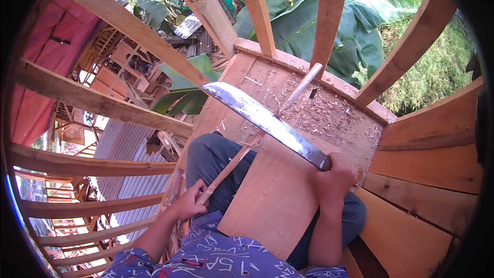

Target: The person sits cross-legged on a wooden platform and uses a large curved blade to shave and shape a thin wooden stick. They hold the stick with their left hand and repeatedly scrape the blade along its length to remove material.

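A long wooden stick (230, 168) is held near its lower end in my left hand (189, 204), fingers closed around it. It slants up and away, passing beneath the blade, and its far part looks pale and shaved. My right hand (337, 176) grips the handle of a machete (257, 116), whose broad shiny blade points to the upper left across the stick. I cannot tell whether the edge touches the wood. Over my lap lies a flat wooden board (272, 190), under the handle end of the machete; my fingers hide most of that handle.
Wood shavings (334, 110) litter the plank floor (242, 74) ahead. Upright wooden slats (98, 164) surround me on the left and front; horizontal boards (422, 185) wall the right. Beyond are banana leaves (298, 20), corrugated metal sheets (128, 159) and a red sheet (64, 36).
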Action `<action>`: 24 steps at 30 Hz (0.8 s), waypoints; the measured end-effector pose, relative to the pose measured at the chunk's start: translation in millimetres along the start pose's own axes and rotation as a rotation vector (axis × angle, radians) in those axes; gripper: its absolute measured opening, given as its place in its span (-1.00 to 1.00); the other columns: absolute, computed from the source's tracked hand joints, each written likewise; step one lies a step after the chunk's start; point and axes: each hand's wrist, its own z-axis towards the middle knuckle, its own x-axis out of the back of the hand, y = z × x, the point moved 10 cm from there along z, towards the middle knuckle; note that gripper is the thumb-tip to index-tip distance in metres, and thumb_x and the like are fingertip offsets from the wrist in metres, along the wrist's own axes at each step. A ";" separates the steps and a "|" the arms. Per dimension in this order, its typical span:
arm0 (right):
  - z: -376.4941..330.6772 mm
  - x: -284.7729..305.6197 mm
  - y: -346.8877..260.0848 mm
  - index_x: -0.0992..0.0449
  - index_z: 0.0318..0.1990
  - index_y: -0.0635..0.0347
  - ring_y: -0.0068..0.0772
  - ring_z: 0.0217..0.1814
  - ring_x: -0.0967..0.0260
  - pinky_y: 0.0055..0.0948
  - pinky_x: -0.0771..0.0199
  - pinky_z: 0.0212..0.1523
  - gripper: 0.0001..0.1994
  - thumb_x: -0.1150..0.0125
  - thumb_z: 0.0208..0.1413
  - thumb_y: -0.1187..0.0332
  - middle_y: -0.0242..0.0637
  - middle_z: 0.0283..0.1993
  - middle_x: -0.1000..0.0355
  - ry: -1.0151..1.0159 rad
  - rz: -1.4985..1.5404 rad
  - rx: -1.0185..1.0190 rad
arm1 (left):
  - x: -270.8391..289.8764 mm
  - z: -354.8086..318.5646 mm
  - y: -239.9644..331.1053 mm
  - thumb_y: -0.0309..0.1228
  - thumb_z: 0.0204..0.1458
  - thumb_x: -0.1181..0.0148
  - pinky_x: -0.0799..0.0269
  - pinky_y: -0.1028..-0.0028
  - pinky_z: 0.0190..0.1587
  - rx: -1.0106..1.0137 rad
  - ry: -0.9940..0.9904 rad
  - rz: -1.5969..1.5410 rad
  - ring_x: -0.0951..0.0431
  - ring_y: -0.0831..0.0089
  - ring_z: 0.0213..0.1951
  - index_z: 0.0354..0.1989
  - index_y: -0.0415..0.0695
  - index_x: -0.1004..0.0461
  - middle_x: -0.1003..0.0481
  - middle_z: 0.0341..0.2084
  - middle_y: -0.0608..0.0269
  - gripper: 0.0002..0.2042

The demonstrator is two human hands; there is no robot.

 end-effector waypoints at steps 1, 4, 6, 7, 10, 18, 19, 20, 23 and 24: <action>-2.2 -4.3 -6.4 -0.42 -0.62 0.15 -0.08 -0.52 -0.33 -0.20 -0.23 -0.44 -0.92 -0.19 -0.27 0.42 -0.23 -0.60 -0.34 -0.020 0.035 0.026 | -0.6 -0.3 -0.9 -0.57 -0.32 -0.21 -0.28 0.52 -0.41 0.014 -0.007 -0.013 -0.39 0.55 -0.45 -0.20 -0.14 -0.10 -0.36 -0.54 0.28 -0.52; -7.5 -9.5 -27.4 -0.42 -0.62 0.16 -0.06 -0.50 -0.34 -0.17 -0.24 -0.43 -0.90 -0.20 -0.23 0.40 -0.22 -0.60 -0.35 -0.040 0.120 0.089 | -1.3 -0.3 13.3 -0.57 -0.32 -0.21 -0.27 0.53 -0.43 -0.041 0.009 0.097 -0.38 0.55 -0.47 -0.20 -0.14 -0.10 -0.36 -0.55 0.28 -0.52; -4.9 -6.2 -33.8 -0.41 -0.63 0.16 -0.10 -0.50 -0.34 -0.19 -0.24 -0.41 -0.93 -0.18 -0.25 0.43 -0.24 -0.60 -0.34 -0.006 0.110 0.109 | -0.6 -2.9 9.0 -0.57 -0.32 -0.21 -0.27 0.53 -0.42 -0.052 0.015 0.068 -0.38 0.55 -0.47 -0.20 -0.14 -0.10 -0.36 -0.55 0.29 -0.52; -0.3 0.4 -29.8 -0.41 -0.63 0.15 -0.13 -0.50 -0.33 -0.21 -0.23 -0.40 -0.94 -0.16 -0.27 0.46 -0.26 -0.60 -0.34 0.034 0.068 0.101 | -0.7 -4.4 7.9 -0.56 -0.32 -0.21 -0.27 0.53 -0.42 -0.058 0.018 0.053 -0.38 0.55 -0.47 -0.20 -0.14 -0.10 -0.36 -0.55 0.29 -0.52; 4.1 6.5 12.3 -0.40 -0.63 0.14 -0.16 -0.48 -0.34 -0.24 -0.23 -0.37 -0.95 -0.15 -0.28 0.48 -0.28 -0.58 -0.34 0.081 -0.037 -0.015 | -5.9 2.8 8.7 -0.56 -0.32 -0.22 -0.28 0.52 -0.40 -0.001 -0.007 -0.022 -0.38 0.55 -0.45 -0.20 -0.13 -0.11 -0.36 -0.53 0.28 -0.52; -7.9 -13.6 -27.3 -0.42 -0.59 0.12 -0.20 -0.43 -0.36 -0.29 -0.22 -0.35 -0.96 -0.14 -0.28 0.50 -0.32 -0.55 -0.35 -0.039 0.085 0.111 | 0.7 1.4 -3.2 -0.58 -0.33 -0.20 -0.30 0.51 -0.39 -0.013 -0.026 -0.078 -0.40 0.53 -0.43 -0.20 -0.13 -0.11 -0.37 -0.53 0.26 -0.52; -9.9 -16.3 -32.0 -0.42 -0.59 0.12 -0.20 -0.43 -0.36 -0.28 -0.22 -0.35 -0.96 -0.13 -0.28 0.50 -0.32 -0.55 -0.35 -0.052 0.131 0.141 | 0.2 1.9 -1.8 -0.58 -0.33 -0.20 -0.30 0.51 -0.39 -0.009 -0.032 -0.087 -0.40 0.53 -0.43 -0.20 -0.13 -0.10 -0.37 -0.53 0.27 -0.52; -7.3 -12.7 -32.8 -0.42 -0.60 0.12 -0.19 -0.43 -0.36 -0.28 -0.22 -0.34 -0.96 -0.14 -0.28 0.50 -0.31 -0.56 -0.35 -0.029 0.102 0.142 | 0.4 0.5 -2.2 -0.58 -0.33 -0.20 -0.30 0.51 -0.39 -0.008 -0.026 -0.078 -0.40 0.53 -0.44 -0.20 -0.13 -0.10 -0.36 -0.53 0.27 -0.52; 0.6 -3.3 -11.5 -0.43 -0.60 0.12 -0.17 -0.44 -0.36 -0.26 -0.22 -0.34 -0.96 -0.15 -0.28 0.49 -0.30 -0.57 -0.35 0.018 0.006 0.051 | -1.9 -1.3 -0.7 -0.59 -0.34 -0.20 -0.29 0.51 -0.41 0.006 -0.008 -0.069 -0.38 0.53 -0.45 -0.21 -0.13 -0.10 -0.35 -0.55 0.27 -0.51; 1.7 -1.6 13.5 -0.43 -0.60 0.12 -0.17 -0.44 -0.36 -0.26 -0.22 -0.34 -0.96 -0.16 -0.28 0.49 -0.30 -0.57 -0.34 0.022 -0.032 -0.046 | -4.5 0.0 6.8 -0.59 -0.34 -0.20 -0.28 0.51 -0.41 0.016 -0.005 -0.072 -0.37 0.53 -0.46 -0.21 -0.13 -0.10 -0.34 -0.55 0.27 -0.51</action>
